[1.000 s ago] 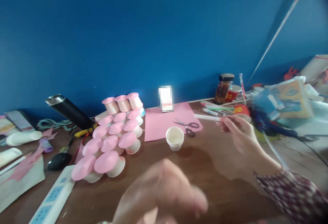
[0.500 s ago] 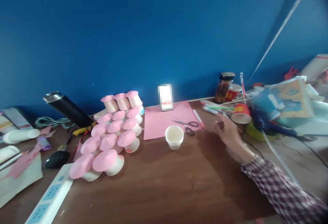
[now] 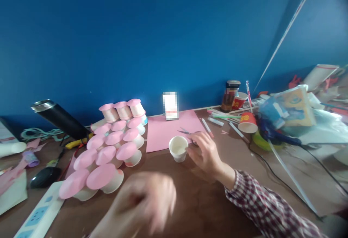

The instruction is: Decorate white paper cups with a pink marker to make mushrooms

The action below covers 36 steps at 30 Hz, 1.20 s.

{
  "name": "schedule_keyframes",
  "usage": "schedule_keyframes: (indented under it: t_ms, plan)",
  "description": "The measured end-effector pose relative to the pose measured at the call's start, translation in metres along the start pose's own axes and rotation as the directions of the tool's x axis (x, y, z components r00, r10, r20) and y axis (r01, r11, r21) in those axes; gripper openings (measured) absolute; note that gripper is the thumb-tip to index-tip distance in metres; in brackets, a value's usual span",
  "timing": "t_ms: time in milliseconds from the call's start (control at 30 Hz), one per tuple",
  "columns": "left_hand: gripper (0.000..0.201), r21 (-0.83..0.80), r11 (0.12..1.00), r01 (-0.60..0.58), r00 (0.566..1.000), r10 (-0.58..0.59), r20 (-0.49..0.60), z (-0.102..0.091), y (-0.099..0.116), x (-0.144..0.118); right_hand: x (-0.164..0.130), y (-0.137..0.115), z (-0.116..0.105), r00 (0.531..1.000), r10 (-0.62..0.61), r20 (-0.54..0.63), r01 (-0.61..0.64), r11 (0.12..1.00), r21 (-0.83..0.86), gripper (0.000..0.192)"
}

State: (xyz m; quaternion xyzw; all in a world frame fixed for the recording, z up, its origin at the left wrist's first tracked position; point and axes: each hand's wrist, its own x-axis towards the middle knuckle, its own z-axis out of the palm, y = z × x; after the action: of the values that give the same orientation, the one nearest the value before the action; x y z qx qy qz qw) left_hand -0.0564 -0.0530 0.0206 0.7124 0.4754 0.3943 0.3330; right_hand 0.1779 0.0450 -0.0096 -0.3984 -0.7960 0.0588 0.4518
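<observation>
Two hands over a brown wooden table (image 3: 206, 198). Right hand (image 3: 206, 153), in a checked sleeve (image 3: 261, 209), lowered onto the scissors (image 3: 185, 132), fingers (image 3: 198, 139) loosely spread and curled over the handles, which are hidden beneath; only the blade tips visible, lying on the pink paper sheet (image 3: 168, 131). Cannot tell whether gripped or merely touched. Just left of that hand, a small white cup (image 3: 178, 148) standing upright and open, touching or nearly touching the fingers, at the sheet's near edge. Left hand (image 3: 144, 201) close to the camera, badly blurred, low in the frame, empty as far as can be made out, fingers seemingly apart, well short of the cup. Further left, a tiered cluster of pink-topped cups (image 3: 108, 151) laid on their sides. Behind those, a black flask (image 3: 58, 118) tilted against the blue wall. Beyond the right hand, a pink marker (image 3: 208, 127) just past the sheet's right edge, more pens scattered near a tipped red paper cup (image 3: 247, 122), and a dark-lidded jar (image 3: 230, 95) by the wall. White power strip (image 3: 38, 218) at the lower left edge.
</observation>
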Motion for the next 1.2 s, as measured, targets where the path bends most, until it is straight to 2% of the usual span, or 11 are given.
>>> schedule_keyframes:
  t_ms: [133,200,300,567,833,900,933,1033,1067,1100,1200]
  plan:
    - [0.036,0.003,0.995,0.095,0.969,-0.092,-0.228,0.025,-0.027,0.061,-0.006,0.005,0.010,0.987,-0.128,0.092,0.131,0.991,-0.032,0.025]
    - [0.084,0.027,1.000,0.009,0.989,-0.005,-0.147,0.044,-0.042,0.074,-0.008,0.008,0.014,0.988,-0.116,0.103,0.118,0.993,-0.016,0.011]
    - [0.105,0.046,0.998,0.041,0.993,-0.035,-0.111,0.068,-0.059,0.079,-0.011,0.009,0.016,0.994,-0.078,0.075,0.073,0.995,0.073,0.006]
    - [0.074,-0.024,0.998,-0.060,0.989,0.056,-0.138,0.080,-0.073,0.075,-0.017,0.004,0.014,0.992,-0.018,0.123,-0.015,0.964,0.266,0.015]
    - [0.060,-0.107,0.991,-0.081,0.989,0.067,-0.130,0.078,-0.066,0.074,-0.018,0.001,0.015,0.994,0.069,-0.086,-0.039,0.948,0.316,0.015]
    - [0.062,-0.126,0.990,-0.058,0.988,0.039,-0.149,0.079,-0.069,0.073,-0.017,0.008,0.010,0.953,0.238,-0.190,-0.159,0.920,0.357,0.016]
    - [0.063,-0.134,0.990,-0.045,0.987,0.024,-0.157,0.080,-0.071,0.073,-0.016,0.013,0.008,0.896,0.366,-0.253,-0.249,0.884,0.395,0.018]
    - [0.065,-0.139,0.990,-0.029,0.980,0.000,-0.201,0.080,-0.077,0.071,-0.010,0.036,0.004,0.599,0.725,-0.340,-0.459,0.659,0.597,0.029]
    - [0.066,-0.120,0.992,-0.037,0.971,0.007,-0.238,0.080,-0.078,0.071,-0.008,0.044,0.003,0.537,0.774,-0.335,-0.484,0.608,0.630,0.031]
    - [0.066,-0.083,0.995,-0.048,0.956,0.022,-0.293,0.080,-0.079,0.072,-0.007,0.050,0.003,0.522,0.786,-0.332,-0.497,0.597,0.630,0.034]
    - [0.066,0.064,0.996,-0.068,0.845,0.092,-0.526,0.078,-0.081,0.075,-0.006,0.057,0.003,0.637,0.769,-0.045,-0.618,0.545,0.566,0.040]
